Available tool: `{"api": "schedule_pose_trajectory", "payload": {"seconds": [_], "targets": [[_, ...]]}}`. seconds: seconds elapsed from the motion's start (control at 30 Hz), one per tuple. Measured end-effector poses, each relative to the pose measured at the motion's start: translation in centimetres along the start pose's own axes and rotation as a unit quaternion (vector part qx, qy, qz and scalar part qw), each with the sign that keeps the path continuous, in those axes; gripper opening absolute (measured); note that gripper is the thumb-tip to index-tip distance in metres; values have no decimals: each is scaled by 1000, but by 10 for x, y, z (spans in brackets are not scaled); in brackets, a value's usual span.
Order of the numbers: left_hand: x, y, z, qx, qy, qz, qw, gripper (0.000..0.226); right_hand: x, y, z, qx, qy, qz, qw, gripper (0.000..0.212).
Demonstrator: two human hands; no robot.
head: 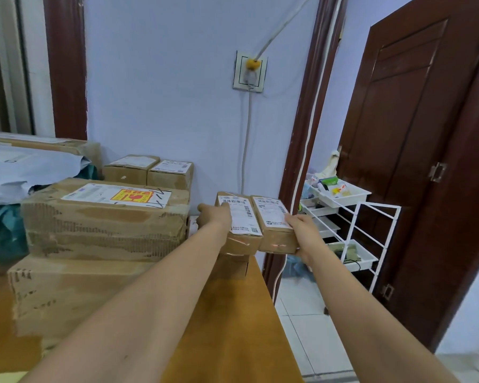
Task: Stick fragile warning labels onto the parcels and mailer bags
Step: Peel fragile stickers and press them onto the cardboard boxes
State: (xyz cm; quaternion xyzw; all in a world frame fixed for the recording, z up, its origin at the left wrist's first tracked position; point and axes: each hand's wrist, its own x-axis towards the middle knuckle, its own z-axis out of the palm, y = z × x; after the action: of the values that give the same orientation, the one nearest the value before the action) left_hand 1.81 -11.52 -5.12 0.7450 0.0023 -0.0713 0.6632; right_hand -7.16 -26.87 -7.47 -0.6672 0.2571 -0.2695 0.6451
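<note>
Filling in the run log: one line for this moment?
left hand: holds left small box | right hand: holds right small box | fragile label: on big box only

Left hand [215, 217] & right hand [302, 230] grip two small parcels [256, 219].

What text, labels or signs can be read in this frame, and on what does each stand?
No text reads clearly.
Left small parcel, held by the left hand: white shipping label, barcodes, print too blurred.
Right small parcel, held by the right hand: the same.
Large box: yellow-and-red fragile sticker, characters illegible; black handwritten strokes, unreadable.
Back boxes: labels too small.
</note>
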Motion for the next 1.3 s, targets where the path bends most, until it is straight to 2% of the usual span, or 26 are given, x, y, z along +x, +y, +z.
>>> {"api": "schedule_pose_trajectory", "payload": {"seconds": [0.07, 0.3, 0.7, 0.93, 1.1, 1.3], "targets": [[-10, -2, -4, -27, -38, -4, 999, 57, -15, -7, -10, 22, -5, 15, 1000, 21], [-58, -25, -24, -146, -147, -66, 976, 73, -78, -12, -36, 75, -34, 61, 995, 7], [-159, -114, -87, -79, -236, -106, 963, 46, -210, 63, -60, 30, -39, 79, 996, 25], [-181, -171, -131, -103, -227, -164, 954, 50, -262, 91, -40, 7, -67, 89, 994, 29], [-181, -185, -169, -78, -183, -117, 973, 40, -273, 103, -6, -10, -82, 111, 990, 36], [-167, -195, -202, -10, -96, -45, 994, 27, -274, 124, 35, -38, -121, 115, 985, 43]]}}
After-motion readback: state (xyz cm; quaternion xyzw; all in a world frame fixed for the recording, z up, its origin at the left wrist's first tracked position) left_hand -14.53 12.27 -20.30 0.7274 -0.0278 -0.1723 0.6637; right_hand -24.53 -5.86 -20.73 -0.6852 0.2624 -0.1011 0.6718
